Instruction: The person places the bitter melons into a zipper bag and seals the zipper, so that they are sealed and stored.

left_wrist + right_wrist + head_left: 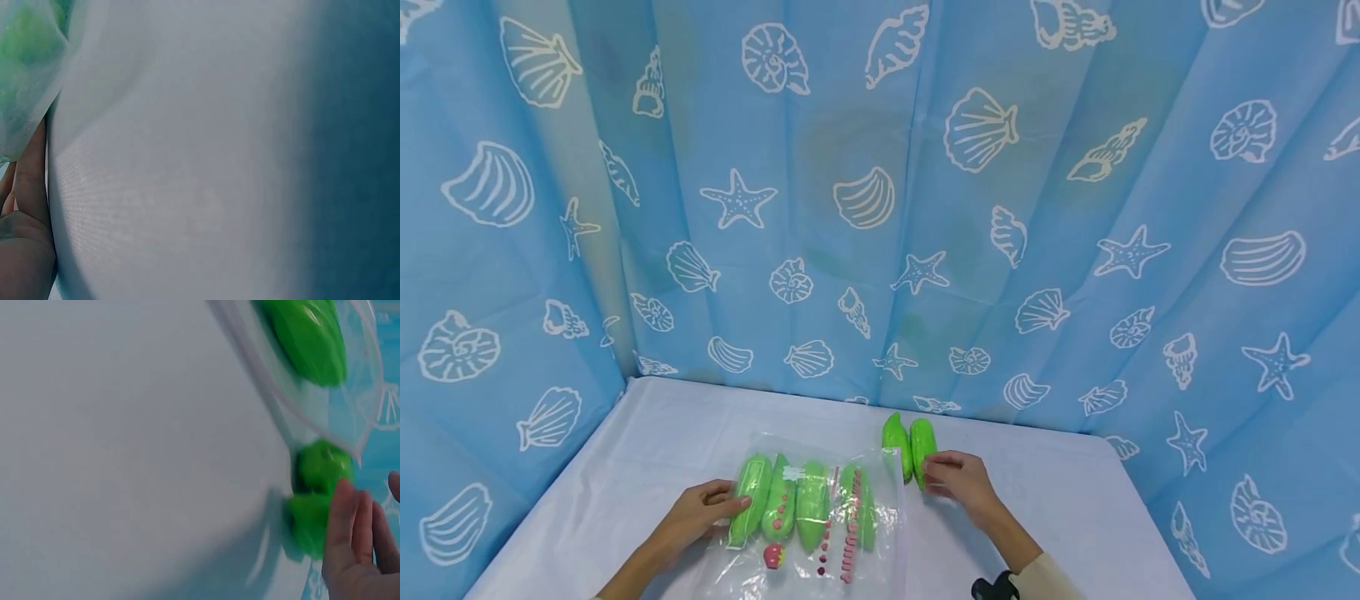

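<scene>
A clear zip bag [883, 546] with pink print holds several bright green, cucumber-like vegetables [811, 500] side by side. My left hand [692, 518] grips the bag's left side, thumb over the front by the leftmost vegetable and fingers behind it. Beyond the bag's upper right corner lie two more green vegetables, a pointed one [895, 442] and a rounder one [922, 437]. At the near end of the rounder one is my right hand [961, 482], its fingers extended along that vegetable's side. In the right wrist view those fingers [340, 528] look straight and overlap the vegetable.
A white cloth [677, 425] covers the table. Behind and beside it hangs a blue curtain [850, 317] with white shell and starfish prints. A black device [995, 586] is at my right wrist.
</scene>
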Motion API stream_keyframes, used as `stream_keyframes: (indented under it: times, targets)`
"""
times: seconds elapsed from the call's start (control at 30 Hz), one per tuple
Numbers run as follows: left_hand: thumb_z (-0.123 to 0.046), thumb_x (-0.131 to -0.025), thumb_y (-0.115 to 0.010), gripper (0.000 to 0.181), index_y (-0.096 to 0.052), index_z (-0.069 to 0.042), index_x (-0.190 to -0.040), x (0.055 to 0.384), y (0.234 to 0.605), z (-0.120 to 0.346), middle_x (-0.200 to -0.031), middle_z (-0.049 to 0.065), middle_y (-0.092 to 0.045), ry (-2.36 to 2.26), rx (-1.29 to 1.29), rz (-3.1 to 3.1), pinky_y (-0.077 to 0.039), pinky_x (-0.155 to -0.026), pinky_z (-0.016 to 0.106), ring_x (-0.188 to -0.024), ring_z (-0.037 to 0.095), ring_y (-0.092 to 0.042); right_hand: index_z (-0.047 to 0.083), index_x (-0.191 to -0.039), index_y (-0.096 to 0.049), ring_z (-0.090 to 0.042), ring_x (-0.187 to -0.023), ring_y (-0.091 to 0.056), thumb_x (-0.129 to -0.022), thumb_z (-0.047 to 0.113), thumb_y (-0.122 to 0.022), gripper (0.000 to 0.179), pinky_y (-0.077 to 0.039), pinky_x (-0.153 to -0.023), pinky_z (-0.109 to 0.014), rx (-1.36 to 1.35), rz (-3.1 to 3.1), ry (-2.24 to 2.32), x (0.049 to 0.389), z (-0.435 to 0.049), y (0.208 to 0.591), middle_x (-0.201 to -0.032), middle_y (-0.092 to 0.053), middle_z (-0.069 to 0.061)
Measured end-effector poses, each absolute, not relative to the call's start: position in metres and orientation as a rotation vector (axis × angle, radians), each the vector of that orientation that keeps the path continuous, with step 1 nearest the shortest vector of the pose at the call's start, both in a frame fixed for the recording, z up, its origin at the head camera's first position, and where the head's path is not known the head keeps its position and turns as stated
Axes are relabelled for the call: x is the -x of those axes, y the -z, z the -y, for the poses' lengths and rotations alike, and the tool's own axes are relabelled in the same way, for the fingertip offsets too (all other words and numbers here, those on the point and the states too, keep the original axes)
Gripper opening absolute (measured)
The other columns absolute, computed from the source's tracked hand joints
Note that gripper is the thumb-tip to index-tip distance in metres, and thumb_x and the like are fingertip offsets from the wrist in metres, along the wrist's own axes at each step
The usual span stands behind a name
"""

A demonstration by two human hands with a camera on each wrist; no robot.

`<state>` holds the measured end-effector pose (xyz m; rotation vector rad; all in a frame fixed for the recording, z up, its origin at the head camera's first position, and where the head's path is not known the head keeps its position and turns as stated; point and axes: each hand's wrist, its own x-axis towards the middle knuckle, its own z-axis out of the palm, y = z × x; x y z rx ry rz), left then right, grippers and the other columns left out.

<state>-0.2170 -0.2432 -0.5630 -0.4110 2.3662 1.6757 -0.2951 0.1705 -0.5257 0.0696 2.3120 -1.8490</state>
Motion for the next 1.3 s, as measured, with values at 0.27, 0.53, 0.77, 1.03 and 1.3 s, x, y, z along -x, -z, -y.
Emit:
stream_keyframes:
  times: [0.27, 0.53, 0.77, 1.03, 1.3]
  targets:
    - [-0.056, -0.072, -0.08, 0.094, -0.05, 0.008, -0.133, 0.216, 0.562, 0.242, -0.125, 0.023, -0.061, -1.692, 0.409, -2.36, -0.057, -0.076, 0.039, -0.1, 0.025, -0.065, -0.001, -0.116, -0.063, -0.026, -0.09, -0.064, -0.09, 0.023, -0.07, 0.036, -0.058, -0.077, -0.039, -0.265, -2.466, 1.778, 0.321, -0.182, 0.525, -0.108, -0.064, -0.015]
    - [-0.053, -0.075, -0.079, 0.088, -0.051, 0.007, -0.133, 0.216, 0.563, 0.244, -0.125, 0.022, -0.061, -1.688, 0.4, -2.365, -0.056, -0.077, 0.04, -0.102, 0.026, -0.064, 0.0, -0.116, -0.061, -0.031, -0.096, -0.063, -0.087, 0.034, -0.071, 0.046, -0.058, -0.077, -0.038, -0.443, -2.513, 1.638, 0.339, -0.176, 0.526, -0.114, -0.061, -0.018]
    - [-0.053, -0.075, -0.079, 0.087, -0.052, 0.007, -0.132, 0.217, 0.563, 0.244, -0.122, 0.02, -0.063, -1.687, 0.404, -2.368, -0.056, -0.076, 0.04, -0.101, 0.024, -0.065, -0.007, -0.121, -0.053, -0.034, -0.095, -0.061, -0.084, 0.041, -0.074, 0.064, -0.059, -0.066, -0.036, -0.549, -2.501, 1.581, 0.364, -0.174, 0.539, -0.113, -0.058, -0.022]
    - [-0.052, -0.075, -0.08, 0.086, -0.052, 0.007, -0.132, 0.218, 0.563, 0.243, -0.121, 0.02, -0.063, -1.703, 0.396, -2.366, -0.056, -0.076, 0.04, -0.101, 0.024, -0.065, -0.008, -0.125, -0.049, -0.034, -0.093, -0.061, -0.081, 0.044, -0.075, 0.073, -0.058, -0.064, -0.036, -0.556, -2.503, 1.506, 0.379, -0.175, 0.55, -0.112, -0.056, -0.022]
    - [-0.048, -0.079, -0.078, 0.081, -0.052, 0.009, -0.131, 0.217, 0.566, 0.244, -0.12, 0.018, -0.064, -1.739, 0.376, -2.334, -0.057, -0.076, 0.04, -0.099, 0.023, -0.065, -0.011, -0.123, -0.049, -0.033, -0.095, -0.059, -0.081, 0.036, -0.075, 0.068, -0.058, -0.075, -0.041, -0.521, -2.507, 1.482, 0.366, -0.163, 0.528, -0.109, -0.056, -0.022]
